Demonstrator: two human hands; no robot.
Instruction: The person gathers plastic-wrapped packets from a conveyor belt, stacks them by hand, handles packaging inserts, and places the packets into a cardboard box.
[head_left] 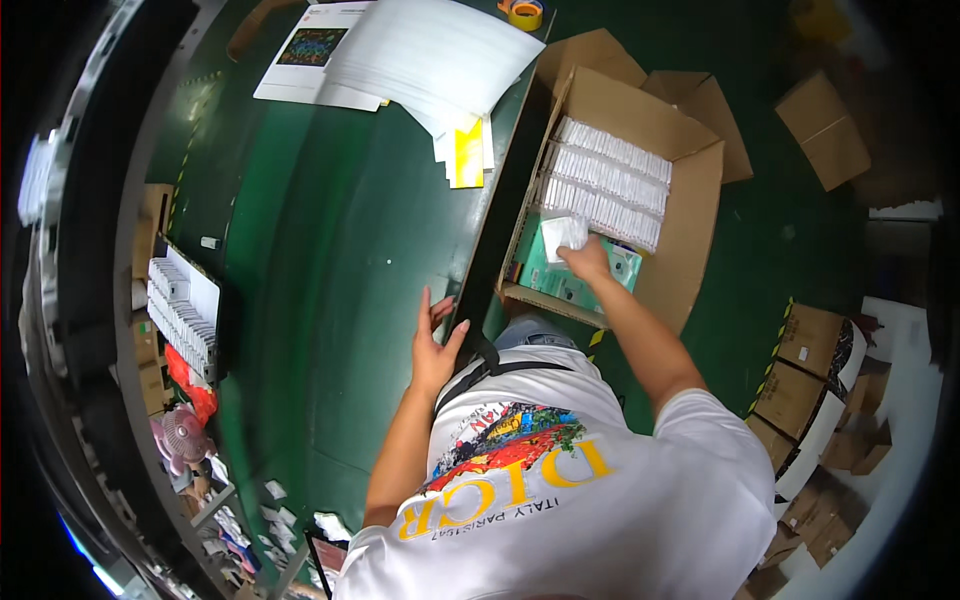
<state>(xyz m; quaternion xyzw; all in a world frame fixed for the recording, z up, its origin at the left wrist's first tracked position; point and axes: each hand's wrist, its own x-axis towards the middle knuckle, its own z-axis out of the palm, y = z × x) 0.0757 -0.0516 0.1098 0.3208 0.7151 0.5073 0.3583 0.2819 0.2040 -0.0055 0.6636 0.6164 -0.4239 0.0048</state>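
Note:
My right hand (588, 258) reaches down into an open cardboard box (690, 215) to the right of the table. Its fingers are closed on a small white packet (562, 238). Under the packet lies teal printed packaging (590, 285) in the near part of the box. Beyond it, tight rows of thin white packets (605, 190) stand on edge. My left hand (434, 352) is over the table's right edge, fingers stretched apart, holding nothing that I can see.
A stack of white sheets (430, 55) lies on the far end of the green table (330, 270), with a yellow card (468, 155) beside it. Tape rolls (523, 13) sit at the far edge. A tray of white packets (190, 315) stands at left. Cartons (800, 375) line the right.

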